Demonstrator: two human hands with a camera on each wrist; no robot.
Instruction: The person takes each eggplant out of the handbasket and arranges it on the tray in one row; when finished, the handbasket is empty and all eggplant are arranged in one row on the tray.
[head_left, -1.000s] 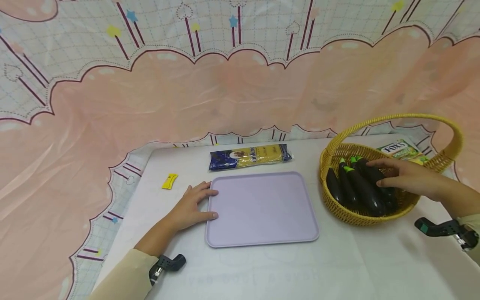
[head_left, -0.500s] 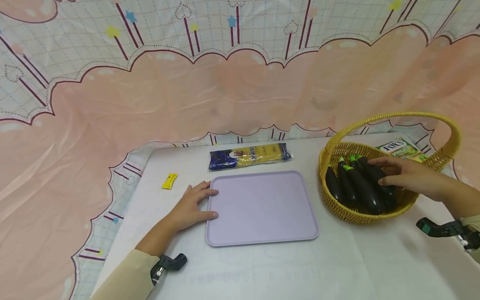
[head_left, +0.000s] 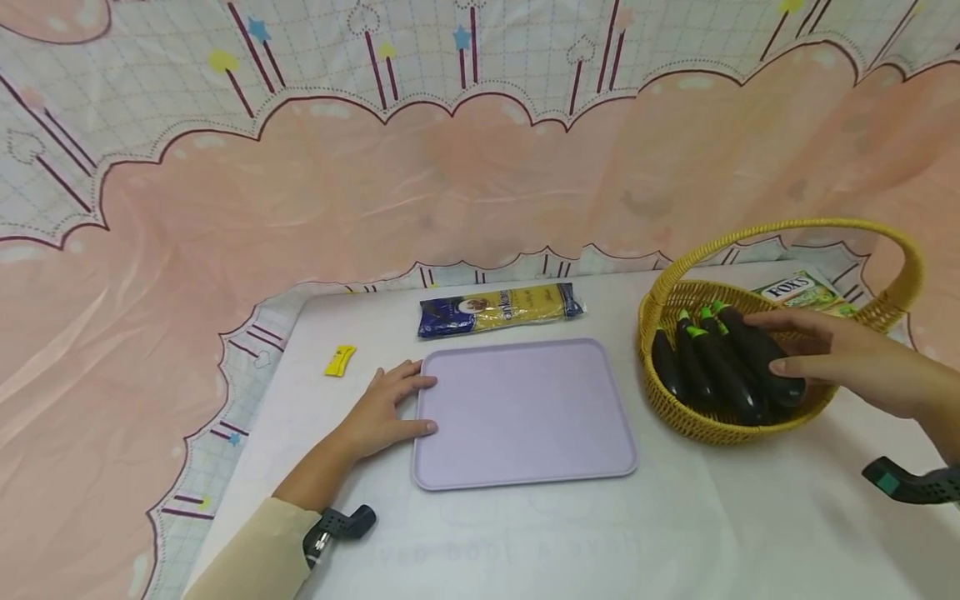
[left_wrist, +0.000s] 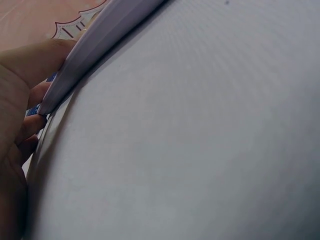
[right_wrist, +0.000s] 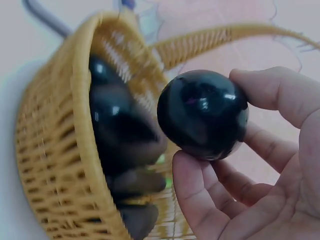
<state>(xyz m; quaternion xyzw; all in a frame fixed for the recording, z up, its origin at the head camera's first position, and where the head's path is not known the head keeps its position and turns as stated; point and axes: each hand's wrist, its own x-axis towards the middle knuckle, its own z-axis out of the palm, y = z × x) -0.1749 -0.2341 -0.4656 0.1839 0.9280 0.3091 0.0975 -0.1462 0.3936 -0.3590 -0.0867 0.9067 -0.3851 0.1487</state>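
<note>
My right hand (head_left: 862,354) pinches a dark eggplant (head_left: 761,346) between thumb and fingers, inside the yellow woven basket (head_left: 675,421). In the right wrist view, the rounded end of the held eggplant (right_wrist: 202,115) faces the camera, fingers curled around its side. Several more eggplants (head_left: 723,383) with green stem ends lie in the basket. At the left edge of the pale purple tray (head_left: 525,417), my left hand (head_left: 382,417) rests with fingers spread and relaxed, thumb and a fingertip over the rim. The left wrist view shows this hand against the tray's side (left_wrist: 85,57).
Behind the tray lies a blue and yellow pasta packet (head_left: 501,310). A small yellow packet (head_left: 341,361) lies to its left on the white table (head_left: 525,542). A green FOX'S packet (head_left: 806,293) sits behind the basket, whose tall handle (head_left: 795,223) arches above it.
The right hand has lifted the eggplant slightly and shifted it a little to the right within the basket. My left hand stays at the tray's edge.
</note>
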